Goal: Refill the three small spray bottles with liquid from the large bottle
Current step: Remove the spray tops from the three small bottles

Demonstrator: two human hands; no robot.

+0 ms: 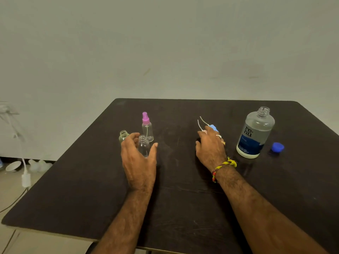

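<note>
Blue-labelled large bottle [255, 133] reads "re-nu" | left hand [138, 158] spread | right hand [211, 147] grip unclear

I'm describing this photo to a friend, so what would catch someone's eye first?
Probably the large bottle standing open at the right of the dark table, with its blue cap lying beside it. Then the two hands: the left hand open around an uncapped small bottle, the right hand resting over removed spray tops.
</note>
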